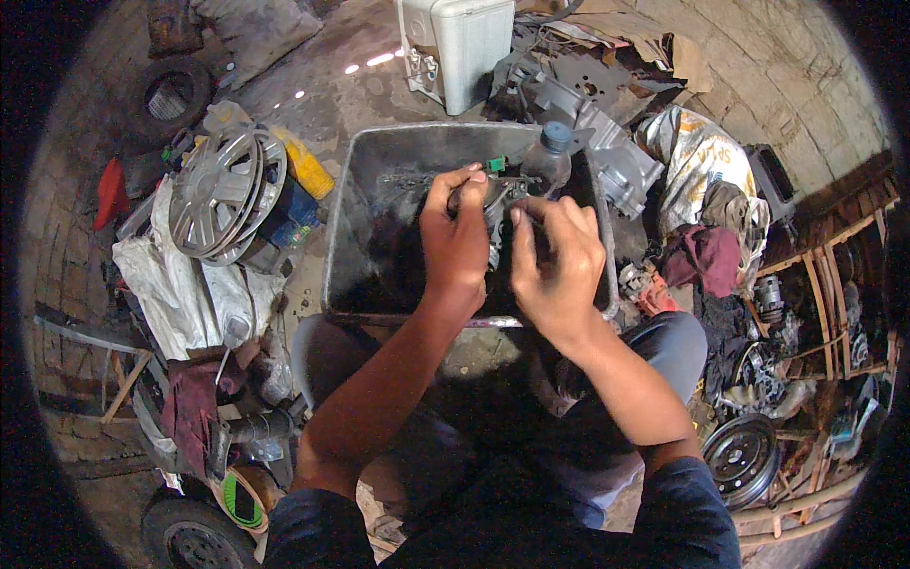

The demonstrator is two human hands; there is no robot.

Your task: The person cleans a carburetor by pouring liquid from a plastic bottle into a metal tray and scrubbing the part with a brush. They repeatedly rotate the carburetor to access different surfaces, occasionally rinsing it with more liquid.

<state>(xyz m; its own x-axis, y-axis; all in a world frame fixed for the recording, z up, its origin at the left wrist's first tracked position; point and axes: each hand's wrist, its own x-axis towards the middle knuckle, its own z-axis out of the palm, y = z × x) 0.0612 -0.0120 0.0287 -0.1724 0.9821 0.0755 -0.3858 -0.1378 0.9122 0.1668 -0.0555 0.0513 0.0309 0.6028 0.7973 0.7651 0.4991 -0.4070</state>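
Over a dark rectangular tub (339,223) between my knees, my left hand (453,242) is closed round a small grey metal mechanical part (495,201). A green plastic piece (496,165) shows at the part's far end. My fingers cover much of the part, so its exact kind cannot be made out. Close against its right side is my right hand (564,256), thumb and forefinger bent together in a pinch. Whatever lies between those fingertips is too small to name. A clear plastic bottle with a blue cap (555,137) stands in the tub's far right corner.
Silver wheel covers (218,194) lie on a pile at the left, near a yellow container (305,163). Beyond the tub stands a white box (464,52). Metal castings (607,152), a white sack (701,166) and a wheel rim (742,460) crowd the right. A tyre (194,536) lies at lower left.
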